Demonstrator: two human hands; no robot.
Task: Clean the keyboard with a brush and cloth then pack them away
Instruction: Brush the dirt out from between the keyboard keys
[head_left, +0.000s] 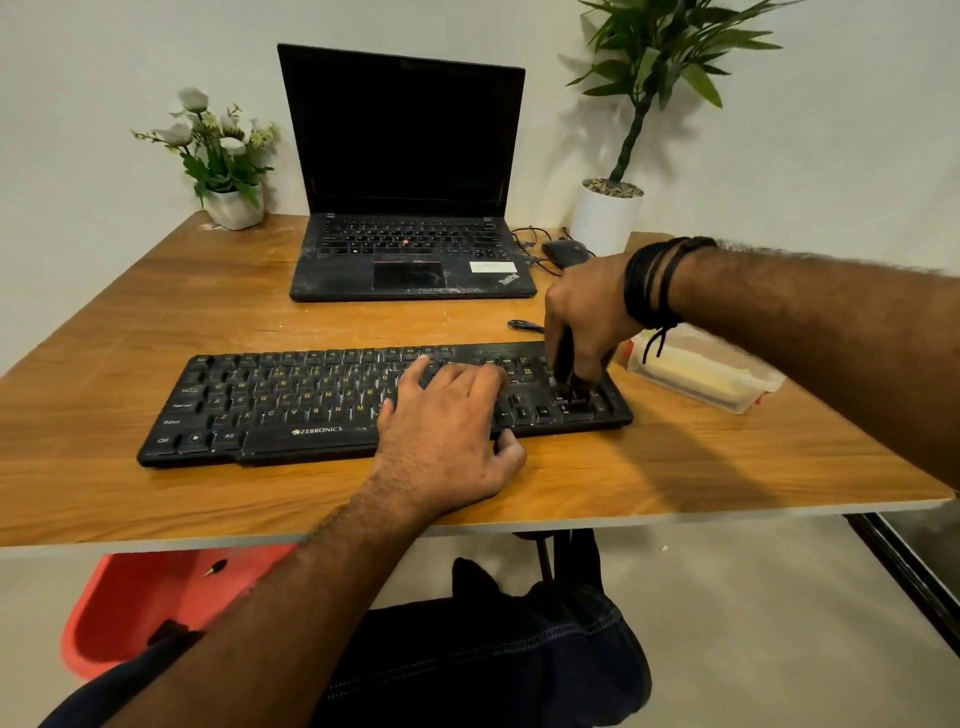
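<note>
Even, fairly bright indoor light from above. Soft shadows: the tall plant (655, 62) casts one left onto the wall (831, 130), the right forearm darkens the table (156, 322). Wide-angle bending at the table edges. Right hand (584, 317) slightly motion-blurred; laptop (405, 171) screen black, no glare.

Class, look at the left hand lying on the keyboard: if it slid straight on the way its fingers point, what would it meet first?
Probably the right hand holding the brush over the keyboard's number pad; the left hand's fingers point that way, though depth is uncertain.
</note>
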